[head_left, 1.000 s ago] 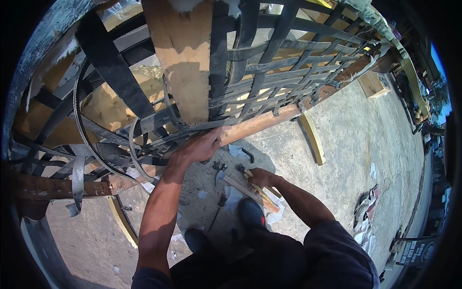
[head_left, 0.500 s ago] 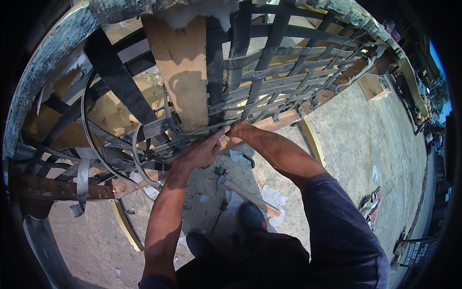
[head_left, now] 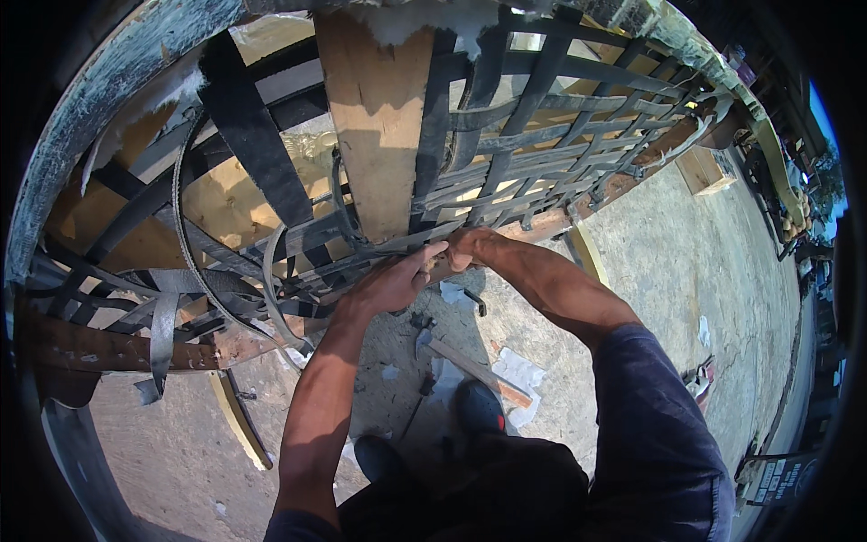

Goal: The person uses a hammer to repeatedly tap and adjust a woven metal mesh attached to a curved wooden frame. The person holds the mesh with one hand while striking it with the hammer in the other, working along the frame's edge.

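Note:
My left hand (head_left: 395,282) reaches to the lower rail of an upright frame laced with black webbing straps (head_left: 257,135). Its index finger points along the rail towards my right hand, the other fingers curled. Closed in a fist, my right hand (head_left: 471,247) sits right beside that fingertip at the lower strap edge. Whatever either hand pinches is hidden behind the fingers. Just above them a wide wooden board (head_left: 377,126) stands upright among the straps. A loose strap end (head_left: 161,339) hangs at the left, and thin bands curl down near my left forearm.
On the concrete floor below lie a hammer (head_left: 474,369) with a wooden handle and scraps of white paper (head_left: 519,375). Yellowish curved strips (head_left: 239,420) slant out under the rail. A wooden box (head_left: 704,167) stands at the far right. My shoes (head_left: 479,406) are close to the hammer.
The view has shifted slightly, so the frame and both hands appear a little further right. Both hands stay together at the lower rail in nearly the same pose.

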The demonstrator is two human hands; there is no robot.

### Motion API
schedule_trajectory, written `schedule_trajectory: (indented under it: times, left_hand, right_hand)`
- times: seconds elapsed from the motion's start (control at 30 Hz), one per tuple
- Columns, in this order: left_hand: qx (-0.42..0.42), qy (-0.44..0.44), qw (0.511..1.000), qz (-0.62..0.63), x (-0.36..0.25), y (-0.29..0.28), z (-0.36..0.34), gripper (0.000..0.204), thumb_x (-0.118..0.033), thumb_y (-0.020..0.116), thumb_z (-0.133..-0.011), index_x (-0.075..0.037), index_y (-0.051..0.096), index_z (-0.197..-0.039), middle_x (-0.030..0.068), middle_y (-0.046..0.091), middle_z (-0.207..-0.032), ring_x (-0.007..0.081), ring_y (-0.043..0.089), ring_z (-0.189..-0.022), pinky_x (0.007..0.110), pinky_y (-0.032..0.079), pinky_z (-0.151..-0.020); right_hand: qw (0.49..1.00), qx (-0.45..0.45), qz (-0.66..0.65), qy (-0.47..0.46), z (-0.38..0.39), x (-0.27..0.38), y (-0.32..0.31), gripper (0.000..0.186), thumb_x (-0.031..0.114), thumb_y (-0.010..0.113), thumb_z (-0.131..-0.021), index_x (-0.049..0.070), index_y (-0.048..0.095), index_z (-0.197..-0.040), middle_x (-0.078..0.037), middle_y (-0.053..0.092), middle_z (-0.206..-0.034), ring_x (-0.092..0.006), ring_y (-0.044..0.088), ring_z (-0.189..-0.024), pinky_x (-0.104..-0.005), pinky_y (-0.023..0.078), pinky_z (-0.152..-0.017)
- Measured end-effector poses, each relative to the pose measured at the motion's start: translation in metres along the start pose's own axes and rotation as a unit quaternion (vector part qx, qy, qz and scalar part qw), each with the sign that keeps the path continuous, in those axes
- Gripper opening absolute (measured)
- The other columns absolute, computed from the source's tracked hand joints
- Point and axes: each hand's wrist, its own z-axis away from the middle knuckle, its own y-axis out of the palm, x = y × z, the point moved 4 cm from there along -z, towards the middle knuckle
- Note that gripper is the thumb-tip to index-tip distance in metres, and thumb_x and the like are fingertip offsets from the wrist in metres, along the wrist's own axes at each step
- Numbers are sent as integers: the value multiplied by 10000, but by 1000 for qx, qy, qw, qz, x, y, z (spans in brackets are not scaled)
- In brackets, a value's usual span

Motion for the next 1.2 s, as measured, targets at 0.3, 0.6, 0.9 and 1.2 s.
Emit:
schedule_trajectory:
  times: [0.3,0.6,0.9,1.2]
  left_hand:
    - [-32,64,997,-32,5,4,-6,544,-114,601,-990,-191,499,-1519,177,696,-1223,368,665,-1111,462,492,-993]
    - [-8,41,999,-6,-5,3,-6,672,-95,599,-983,-239,378,-1601,136,702,-1065,323,667,-1004,450,501,-940]
    - [17,5,998,56,6,-8,-14,739,-66,557,-990,-294,288,-1639,135,657,-1115,334,623,-1047,475,474,-1003]
    - [-81,118,986,-84,13,7,-18,718,-98,549,-1000,-275,280,-1642,137,662,-1147,332,626,-1096,471,471,-1000]
  right_hand:
    - [983,78,-143,89,63,4,-26,346,162,508,-959,-15,650,-1220,-159,739,-900,-259,724,-696,-398,579,-590]
    - [880,-269,349,-177,40,2,87,268,246,636,-966,-17,685,-943,-197,659,-789,-317,710,-680,-464,581,-673]
    - [851,-396,-344,-40,26,-11,149,405,301,633,-983,22,507,-1248,-318,689,-987,-509,682,-965,-583,531,-811]
    - [877,-370,-307,24,23,-31,218,427,338,564,-1022,19,530,-1304,-276,702,-1009,-368,746,-850,-468,595,-814]
